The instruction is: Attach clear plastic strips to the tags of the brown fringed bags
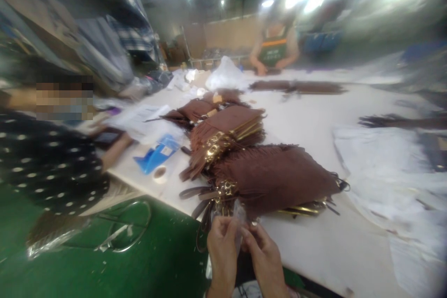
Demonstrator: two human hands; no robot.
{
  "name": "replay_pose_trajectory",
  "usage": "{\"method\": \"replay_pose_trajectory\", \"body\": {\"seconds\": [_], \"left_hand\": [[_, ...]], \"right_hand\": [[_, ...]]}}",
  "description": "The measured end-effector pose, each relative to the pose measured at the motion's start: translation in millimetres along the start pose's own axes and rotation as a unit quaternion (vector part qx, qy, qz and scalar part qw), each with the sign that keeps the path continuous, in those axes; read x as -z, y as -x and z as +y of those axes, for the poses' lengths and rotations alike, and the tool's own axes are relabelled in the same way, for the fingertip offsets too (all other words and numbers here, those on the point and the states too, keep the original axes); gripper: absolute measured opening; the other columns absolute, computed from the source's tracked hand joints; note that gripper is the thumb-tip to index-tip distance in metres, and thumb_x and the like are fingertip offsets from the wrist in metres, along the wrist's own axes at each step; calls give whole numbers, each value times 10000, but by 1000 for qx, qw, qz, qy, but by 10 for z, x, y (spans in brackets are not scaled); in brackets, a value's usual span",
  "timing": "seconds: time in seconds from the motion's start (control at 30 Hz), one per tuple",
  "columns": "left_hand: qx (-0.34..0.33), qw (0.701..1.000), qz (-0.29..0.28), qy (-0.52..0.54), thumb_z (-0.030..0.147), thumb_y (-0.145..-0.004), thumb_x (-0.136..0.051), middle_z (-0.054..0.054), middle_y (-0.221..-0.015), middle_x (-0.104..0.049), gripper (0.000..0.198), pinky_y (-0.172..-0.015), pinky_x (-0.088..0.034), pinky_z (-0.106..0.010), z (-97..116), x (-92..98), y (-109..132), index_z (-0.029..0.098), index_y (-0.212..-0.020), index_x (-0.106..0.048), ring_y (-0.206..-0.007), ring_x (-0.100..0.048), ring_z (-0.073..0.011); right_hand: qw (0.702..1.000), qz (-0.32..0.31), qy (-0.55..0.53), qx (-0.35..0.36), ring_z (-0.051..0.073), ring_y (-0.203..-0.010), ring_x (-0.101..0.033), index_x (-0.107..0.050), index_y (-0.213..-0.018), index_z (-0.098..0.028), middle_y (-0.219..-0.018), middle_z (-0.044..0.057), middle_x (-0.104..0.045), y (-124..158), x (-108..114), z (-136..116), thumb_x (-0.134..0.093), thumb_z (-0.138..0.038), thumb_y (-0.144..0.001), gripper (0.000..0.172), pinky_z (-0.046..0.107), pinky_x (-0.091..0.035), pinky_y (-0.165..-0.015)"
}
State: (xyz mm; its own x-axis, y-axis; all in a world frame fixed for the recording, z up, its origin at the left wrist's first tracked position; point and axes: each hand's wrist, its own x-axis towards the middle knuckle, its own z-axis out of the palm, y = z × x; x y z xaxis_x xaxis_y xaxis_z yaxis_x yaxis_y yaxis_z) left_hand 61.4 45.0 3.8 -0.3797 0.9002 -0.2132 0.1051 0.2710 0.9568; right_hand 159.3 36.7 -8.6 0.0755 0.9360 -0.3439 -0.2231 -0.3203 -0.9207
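My left hand (222, 249) and my right hand (262, 253) are close together at the table's near edge, fingers pinched. Between them stands a small piece of clear plastic (239, 218), seemingly a little bag; blur hides its contents, if any. Just beyond my fingers lies a stack of brown fringed pouches (275, 177) with straps, gold zips and gold metal clasps (226, 189) hanging toward the left. Another stack of brown pouches (226, 125) sits behind it, with shiny gold clasps on its near side.
A blue plastic packet (157, 154) and a tape roll (160, 173) lie left. White sheets (380, 177) cover the table's right side. A person in a dotted top (52, 163) sits left; another in a green apron (274, 51) stands across. A metal-framed stool (129, 226) is on the green floor.
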Motion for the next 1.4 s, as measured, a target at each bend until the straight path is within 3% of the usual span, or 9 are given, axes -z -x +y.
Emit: {"method": "replay_pose_trajectory", "body": {"seconds": [0.2,0.37,0.43,0.57,0.83,1.03,1.23,1.4], "left_hand": [[-42,998,-19,-52,385,-877,-536,-28,-737,-696,234,-689,-454,-283,84,-1,15,185,-775,-600,-708,-632,-188],[-64,996,-41,-50,372,-895,-500,-36,-811,-693,238,-732,-450,-282,89,3,70,184,-850,-639,-777,-621,-191],[-46,997,-55,-10,362,-886,-514,-45,-844,-697,227,-725,-467,-277,44,6,78,178,-911,-645,-789,-625,-191],[24,994,-66,87,356,-835,-593,-35,-748,-670,212,-545,-447,-228,-47,33,65,155,-898,-622,-610,-585,-148],[43,983,-146,100,282,-803,-636,11,-644,-632,117,-490,-383,-182,28,221,-101,169,-813,-606,-510,-509,-92],[-23,993,-116,28,291,-837,-593,9,-651,-636,134,-551,-423,-197,68,215,-12,168,-826,-644,-578,-540,-117],[-69,993,-99,10,361,-828,-609,-53,-952,-733,252,-783,-503,-268,72,187,67,191,-995,-687,-875,-662,-212],[-11,999,-30,-20,521,-676,-700,-42,-716,-733,349,-623,-535,-305,78,155,126,198,-806,-726,-733,-669,-261]], "right_hand": [[999,-32,37,20,168,-645,-539,-696,-916,-170,-728,14,-650,-44,64,100,-652,-497,-733,378,250,-435,-593],[1000,-2,-7,19,133,-578,-480,-686,-911,-169,-672,-11,-619,-86,39,162,-679,-492,-725,372,234,-408,-551],[999,6,-42,7,119,-571,-471,-667,-909,-175,-722,-5,-646,-87,16,168,-702,-492,-714,374,225,-407,-540],[993,3,-117,-10,107,-534,-474,-606,-863,-187,-752,1,-665,-92,-30,182,-774,-496,-633,420,212,-390,-478],[992,13,-118,-37,89,-461,-409,-629,-793,-152,-564,-45,-541,-125,-135,131,-778,-511,-622,425,218,-321,-441],[995,26,-93,-30,94,-443,-410,-601,-727,-155,-500,-59,-504,-126,-156,62,-781,-542,-584,450,220,-326,-429],[995,32,-81,-42,104,-440,-439,-606,-696,-159,-494,-47,-536,-175,-141,43,-779,-554,-551,455,227,-354,-427],[988,46,-128,-69,77,-394,-373,-590,-663,-161,-438,-71,-484,-122,-161,17,-785,-520,-503,438,212,-296,-402]]}}
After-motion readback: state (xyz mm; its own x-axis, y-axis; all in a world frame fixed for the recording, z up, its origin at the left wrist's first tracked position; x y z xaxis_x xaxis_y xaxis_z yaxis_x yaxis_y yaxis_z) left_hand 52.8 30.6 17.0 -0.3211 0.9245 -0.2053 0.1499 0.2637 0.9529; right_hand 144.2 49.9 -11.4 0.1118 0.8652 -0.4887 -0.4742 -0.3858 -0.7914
